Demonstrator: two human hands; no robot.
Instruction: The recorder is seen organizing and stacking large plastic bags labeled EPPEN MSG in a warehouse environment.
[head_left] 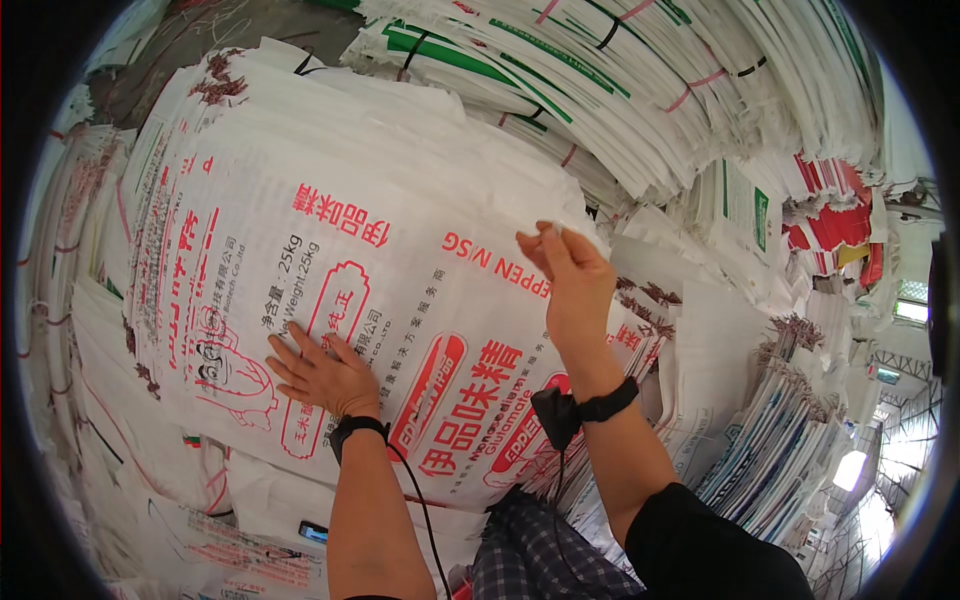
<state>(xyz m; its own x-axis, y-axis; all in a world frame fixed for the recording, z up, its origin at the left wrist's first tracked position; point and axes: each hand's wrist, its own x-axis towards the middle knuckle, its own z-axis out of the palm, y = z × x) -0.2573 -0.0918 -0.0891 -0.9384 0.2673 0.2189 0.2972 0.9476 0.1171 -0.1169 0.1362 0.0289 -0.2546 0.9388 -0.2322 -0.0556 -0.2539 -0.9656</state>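
A large stack of flat white woven sacks (400, 170) with red and black print lies in front of me. My left hand (325, 378) rests flat on the top sack, its fingers spread over the print. Above the right part of the same sack, my right hand (568, 270) is closed in a pinch. A bit of white sack edge shows at its fingertips, partly covered by the fingers. Dark bands with black boxes and cables circle both my wrists. Dark red frayed threads (218, 80) stick out at the stack's corners.
Strapped bundles of white and green sacks (520, 70) rise behind the stack. More sack piles stand at the left (70, 230) and the right (770, 450). A red and white bundle (830, 220) sits far right. A phone-like device (313, 531) lies near my left forearm.
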